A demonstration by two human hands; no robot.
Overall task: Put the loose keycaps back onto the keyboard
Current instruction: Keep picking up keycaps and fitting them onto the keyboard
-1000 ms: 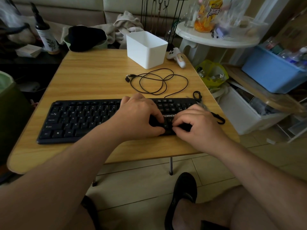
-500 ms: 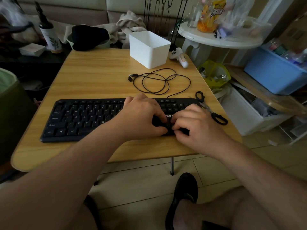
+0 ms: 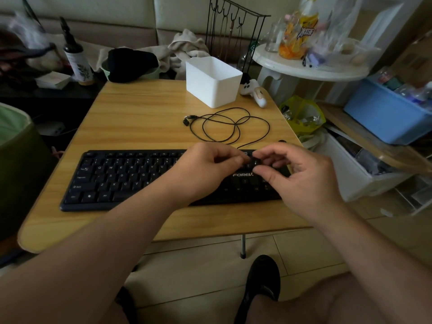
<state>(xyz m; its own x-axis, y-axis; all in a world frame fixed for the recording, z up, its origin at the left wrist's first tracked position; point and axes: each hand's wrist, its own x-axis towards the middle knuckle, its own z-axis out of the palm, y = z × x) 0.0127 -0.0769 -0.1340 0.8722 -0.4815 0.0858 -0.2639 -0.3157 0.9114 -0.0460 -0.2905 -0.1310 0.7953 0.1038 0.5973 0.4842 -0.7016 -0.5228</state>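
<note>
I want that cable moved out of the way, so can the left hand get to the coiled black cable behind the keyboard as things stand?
Probably yes. The coiled black cable lies in the open on the table, just beyond the keyboard, with nothing between it and the left hand. That hand's fingers are curled at the keys, though, so it seems busy.

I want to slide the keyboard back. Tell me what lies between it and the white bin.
In the head view, a loosely coiled black cable lies on the table between the keyboard and the white bin.
</note>
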